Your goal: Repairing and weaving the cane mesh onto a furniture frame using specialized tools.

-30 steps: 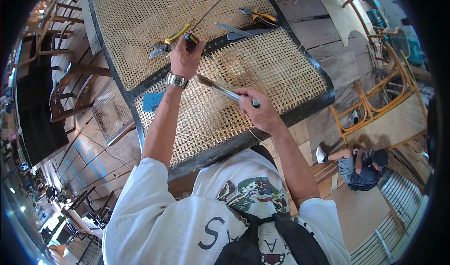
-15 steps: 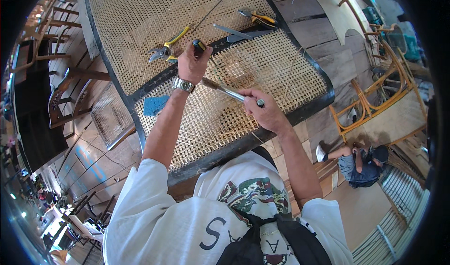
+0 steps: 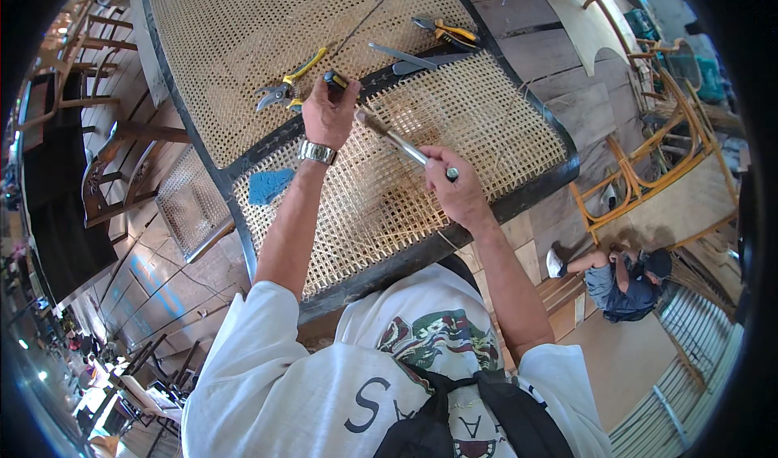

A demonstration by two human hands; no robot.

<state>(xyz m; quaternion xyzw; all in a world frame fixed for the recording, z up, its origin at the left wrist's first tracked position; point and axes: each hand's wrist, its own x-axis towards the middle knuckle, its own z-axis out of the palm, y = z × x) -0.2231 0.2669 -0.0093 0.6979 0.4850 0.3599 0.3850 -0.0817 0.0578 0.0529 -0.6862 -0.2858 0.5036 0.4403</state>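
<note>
A woven cane panel [image 3: 486, 126] in a dark frame [image 3: 535, 194] lies tilted in front of me. My left hand [image 3: 327, 116], with a metal watch on the wrist, is closed around a black-and-yellow tool handle [image 3: 335, 79] at the dark crossbar [image 3: 267, 146]. My right hand [image 3: 455, 189] grips the end of a slim brush [image 3: 395, 139]. Its bristled tip rests on the cane just below my left hand.
On the panel lie yellow-handled pliers [image 3: 284, 91], a second yellow-handled cutter [image 3: 442, 29], a flat metal blade [image 3: 403, 55] and a blue pad [image 3: 269, 185]. A person [image 3: 620, 276] sits on the floor at right beside a rattan chair frame [image 3: 648, 174]. Wooden chairs [image 3: 97, 174] stand at left.
My left hand has moved up to the crossbar and now holds the black-and-yellow tool upright. The right hand and brush followed it slightly upward.
</note>
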